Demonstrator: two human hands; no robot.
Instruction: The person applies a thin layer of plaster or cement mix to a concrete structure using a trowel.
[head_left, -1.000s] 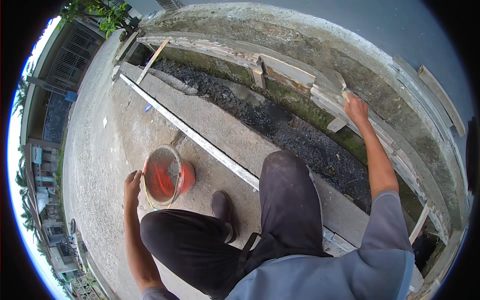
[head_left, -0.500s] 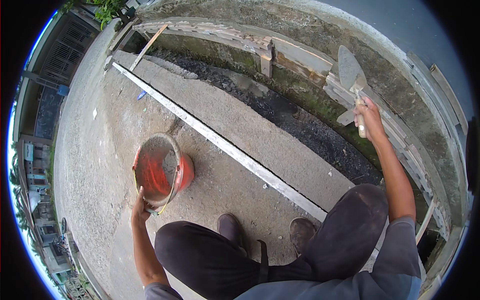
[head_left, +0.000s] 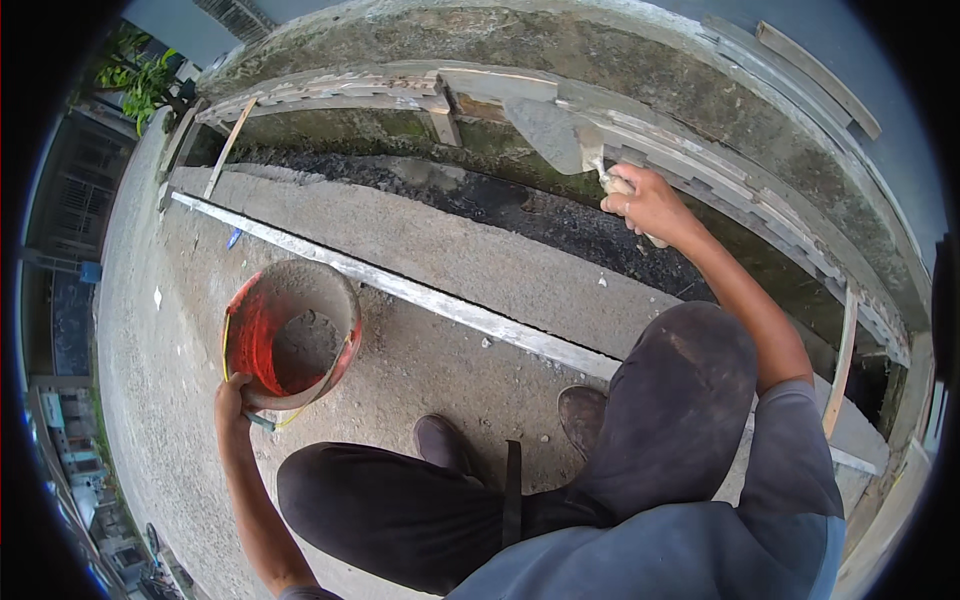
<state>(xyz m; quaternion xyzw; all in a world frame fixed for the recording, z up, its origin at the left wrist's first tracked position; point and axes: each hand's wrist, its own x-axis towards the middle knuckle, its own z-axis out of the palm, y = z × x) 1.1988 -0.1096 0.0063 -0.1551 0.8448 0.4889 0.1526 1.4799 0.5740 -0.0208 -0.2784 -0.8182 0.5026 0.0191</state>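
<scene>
A red bucket point(head_left: 252, 335) with a mortar-crusted rim stands tilted on the concrete, grey mortar point(head_left: 308, 343) lying in its bottom. On its near left rim my left hand point(head_left: 232, 398) is closed, fingers partly hidden by the bucket wall. Out over the drainage channel, my right hand point(head_left: 645, 205) grips the pale handle of a pointed trowel point(head_left: 545, 132). The trowel's blade points up and left, in front of the far formwork boards, with grey residue on its face.
A long whitish straight bar point(head_left: 420, 291) lies between the bucket and the dark channel point(head_left: 480, 205). Wooden formwork boards point(head_left: 700, 165) line the channel's far wall. Thin wooden struts point(head_left: 230, 148) stand across at the left and right. My boots point(head_left: 440, 440) rest on the concrete.
My right hand has swung the trowel to the left, its blade now turned up-left. The bucket's mouth faces me more, showing the mortar inside. The view has shifted toward the right.
</scene>
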